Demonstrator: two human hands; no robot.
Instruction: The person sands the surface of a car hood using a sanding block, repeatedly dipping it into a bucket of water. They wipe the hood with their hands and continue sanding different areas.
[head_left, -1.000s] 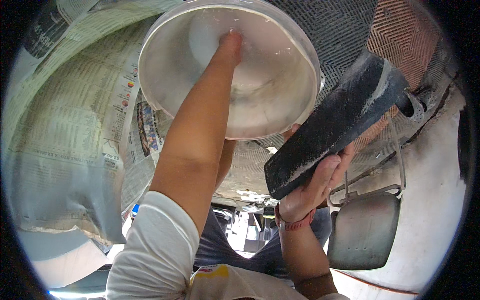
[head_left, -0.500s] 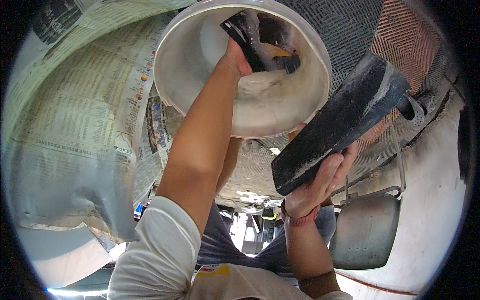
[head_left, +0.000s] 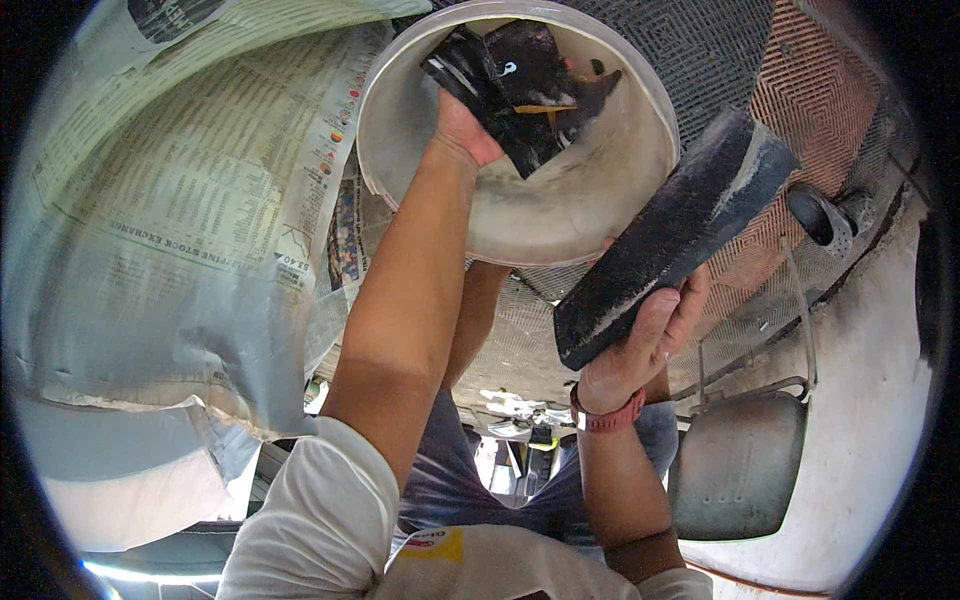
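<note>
A whitish plastic bucket (head_left: 570,225) stands at the far middle with black pieces inside. My left hand (head_left: 466,128) reaches into it, closed round a black, roughly flat piece (head_left: 478,92); its fingers are mostly hidden behind that piece. Beside it in the bucket lie another dark piece (head_left: 535,60) and a narrow orange strip (head_left: 545,108). My right hand (head_left: 640,345) holds a long, black, curved panel (head_left: 670,240) with pale scuffs, tilted up to the right in front of the bucket. The thumb lies along its near edge, the other fingers partly beneath it.
At the left hangs a large newspaper-covered panel (head_left: 200,220). To the right are a dark folding-chair seat (head_left: 740,465), a grey clog (head_left: 825,215) and a pale wall or panel (head_left: 860,430). Patterned matting (head_left: 690,60) covers the floor behind the bucket.
In the bucket, my left hand's black piece has tilted and shows more of its surface. The bucket and newspaper panel sit farther right in view. My right hand keeps hold of the long panel.
</note>
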